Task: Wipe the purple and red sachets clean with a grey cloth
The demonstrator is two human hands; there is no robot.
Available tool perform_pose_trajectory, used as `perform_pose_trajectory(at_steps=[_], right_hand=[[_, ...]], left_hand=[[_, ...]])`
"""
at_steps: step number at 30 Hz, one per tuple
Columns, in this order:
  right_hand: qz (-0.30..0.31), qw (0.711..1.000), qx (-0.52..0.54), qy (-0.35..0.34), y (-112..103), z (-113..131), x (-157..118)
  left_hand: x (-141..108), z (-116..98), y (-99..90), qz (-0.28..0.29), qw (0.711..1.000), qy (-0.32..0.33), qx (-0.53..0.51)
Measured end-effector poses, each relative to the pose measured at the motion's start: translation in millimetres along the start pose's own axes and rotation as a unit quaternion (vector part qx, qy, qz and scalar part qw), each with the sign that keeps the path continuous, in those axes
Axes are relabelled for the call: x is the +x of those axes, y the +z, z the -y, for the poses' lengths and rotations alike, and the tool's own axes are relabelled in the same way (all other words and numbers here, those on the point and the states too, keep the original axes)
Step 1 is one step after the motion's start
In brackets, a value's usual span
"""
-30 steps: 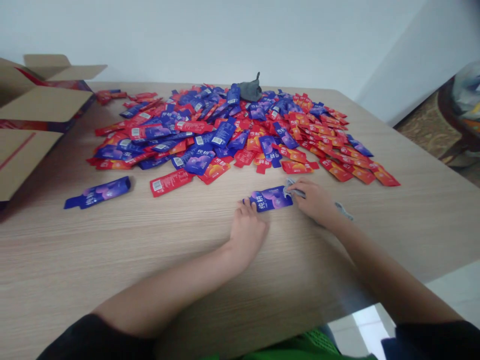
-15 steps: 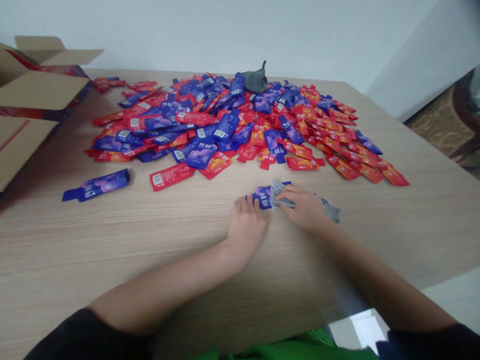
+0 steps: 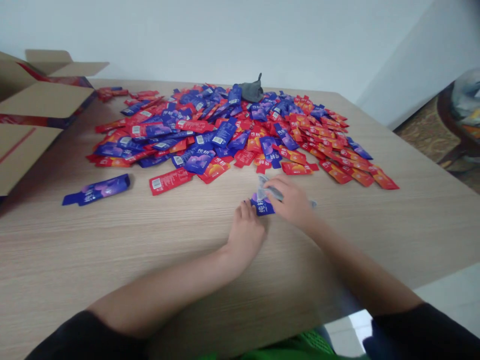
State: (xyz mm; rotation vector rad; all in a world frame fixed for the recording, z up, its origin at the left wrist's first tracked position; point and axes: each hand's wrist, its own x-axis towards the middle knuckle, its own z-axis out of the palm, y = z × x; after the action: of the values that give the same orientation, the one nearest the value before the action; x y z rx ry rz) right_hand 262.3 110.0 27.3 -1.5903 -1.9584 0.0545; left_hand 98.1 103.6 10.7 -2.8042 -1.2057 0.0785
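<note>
A blue sachet (image 3: pixel 265 207) lies flat on the wooden table, partly covered by my hands. The fingers of my left hand (image 3: pixel 248 225) are closed on its left end and press it to the tabletop. Bunched in my right hand (image 3: pixel 290 201) is a grey cloth (image 3: pixel 263 189), held over the sachet's upper part; a bit of it sticks out to the right of the hand. My right hand is slightly blurred. Beyond both hands spreads a large heap of red and blue sachets (image 3: pixel 225 131).
An open cardboard box (image 3: pixel 45 100) stands at the left. A single blue sachet (image 3: pixel 101 190) and a red sachet (image 3: pixel 170 181) lie in front of the heap. Atop the heap's back sits a dark grey pouch (image 3: pixel 252 91). A wall runs behind the table.
My right hand has moved left and slightly away from me with the grey cloth, which now trails less to the right. My left hand stays on the sachet. The view has tilted slightly.
</note>
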Motion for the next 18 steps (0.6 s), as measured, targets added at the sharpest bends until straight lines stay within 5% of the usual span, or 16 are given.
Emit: perform_pose_trajectory(at_steps=[3,6,18], right_hand=[[0.082,0.994,-0.035,-0.064,20.2,15.6,2.3],[0.122,0.987,-0.09,-0.05,28.3,7.5,-1.7],[0.104,0.983,-0.119,0.093,-4.3,-59.1,-27.9]], left_hand=[[-1.7,-0.7,-1.5,-0.004,1.0,0.002,-0.003],[-1.1,-1.2,-1.5,-0.001,1.0,-0.002,-0.004],[1.7,-0.7,-1.3,0.009,1.0,-0.008,-0.005]])
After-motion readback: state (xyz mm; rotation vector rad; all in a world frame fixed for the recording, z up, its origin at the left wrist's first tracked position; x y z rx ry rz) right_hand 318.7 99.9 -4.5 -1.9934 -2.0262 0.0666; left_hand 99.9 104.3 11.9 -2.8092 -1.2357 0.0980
